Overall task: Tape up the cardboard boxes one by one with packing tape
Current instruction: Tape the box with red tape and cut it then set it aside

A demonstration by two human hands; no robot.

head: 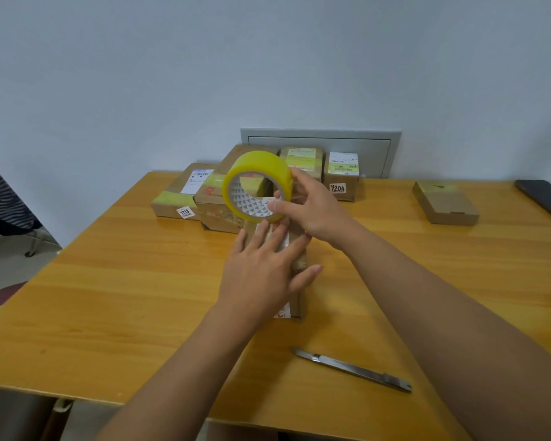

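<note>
A small cardboard box (295,300) lies in the middle of the wooden table (124,281), mostly covered by my left hand (261,268), which presses flat on its top with straight fingers. My right hand (312,208) holds a yellow roll of packing tape (256,186) just above the box's far end, thumb inside the core and fingers on the outer rim. Whether a strip runs from the roll to the box is hidden by my hands.
Several taped boxes (204,198) with labels stand at the back against the wall. A flat box (446,202) and a dark phone (544,198) lie at the far right. A metal utility knife (353,369) lies near the front edge.
</note>
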